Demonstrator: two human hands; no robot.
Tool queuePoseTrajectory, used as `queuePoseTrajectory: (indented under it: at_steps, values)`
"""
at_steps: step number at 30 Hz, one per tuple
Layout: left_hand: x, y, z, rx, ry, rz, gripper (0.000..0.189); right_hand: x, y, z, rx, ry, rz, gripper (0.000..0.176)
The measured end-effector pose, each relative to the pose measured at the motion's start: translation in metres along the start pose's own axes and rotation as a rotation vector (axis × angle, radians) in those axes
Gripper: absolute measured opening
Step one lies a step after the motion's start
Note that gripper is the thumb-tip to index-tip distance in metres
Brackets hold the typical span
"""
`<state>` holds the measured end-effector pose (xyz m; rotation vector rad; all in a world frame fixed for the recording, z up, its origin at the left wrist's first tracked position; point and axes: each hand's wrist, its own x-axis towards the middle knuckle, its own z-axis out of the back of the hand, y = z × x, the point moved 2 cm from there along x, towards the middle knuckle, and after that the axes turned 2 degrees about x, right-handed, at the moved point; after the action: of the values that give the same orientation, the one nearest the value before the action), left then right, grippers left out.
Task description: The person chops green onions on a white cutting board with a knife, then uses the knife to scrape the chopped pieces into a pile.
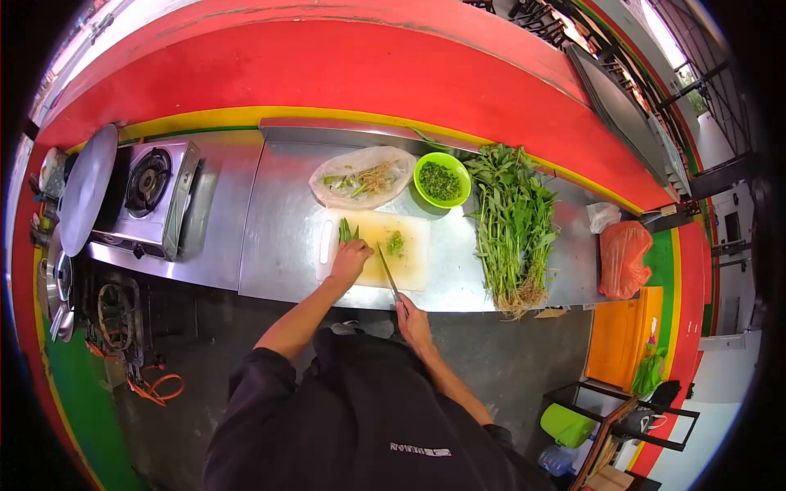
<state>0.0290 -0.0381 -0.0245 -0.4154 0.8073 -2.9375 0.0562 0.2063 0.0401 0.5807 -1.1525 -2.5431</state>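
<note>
On a white cutting board [409, 274], my left hand [350, 260] is closed around a bunch of green leaves or stems [347, 231], whose tips stick out past the fingers. My right hand [412, 322] grips a knife [388, 272] by its handle near the counter's front edge. The blade points up across the board, just right of my left hand. A small heap of chopped greens [395, 243] lies to the right of the blade. Behind the board stand a lime-green bowl [422, 196] of chopped greens and a clear plastic bag [327, 195] with roots and stem scraps.
A large bundle of leafy stems with roots [513, 229] lies right of the board. Farther right sits an orange plastic bag [624, 260]. A gas stove [168, 192] and a big round metal lid or pan [88, 192] stand left. A red wall [327, 69] runs behind the steel counter [278, 237].
</note>
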Motion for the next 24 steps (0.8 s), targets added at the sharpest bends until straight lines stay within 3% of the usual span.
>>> queuePoseTrajectory:
  at_steps: [7, 10, 12, 13, 24]
  values:
    - [0.001, 0.001, -0.001, -0.032, 0.020, 0.018, 0.011, -0.001, 0.013, 0.010, 0.069, -0.001, -0.145, 0.037]
    - [0.000, 0.003, -0.004, -0.033, -0.008, 0.021, 0.011, -0.002, 0.007, 0.002, 0.057, 0.049, -0.116, 0.037]
    - [0.000, 0.002, -0.003, -0.002, -0.008, 0.007, 0.012, -0.001, 0.002, -0.006, 0.071, -0.078, 0.104, 0.036]
    - [0.000, 0.002, -0.002, -0.001, -0.010, 0.007, 0.012, -0.001, 0.000, -0.006, 0.071, -0.077, 0.105, 0.036]
    - [0.000, -0.001, 0.004, 0.145, 0.031, -0.033, 0.016, 0.006, -0.011, 0.003, 0.076, -0.029, -0.109, 0.039]
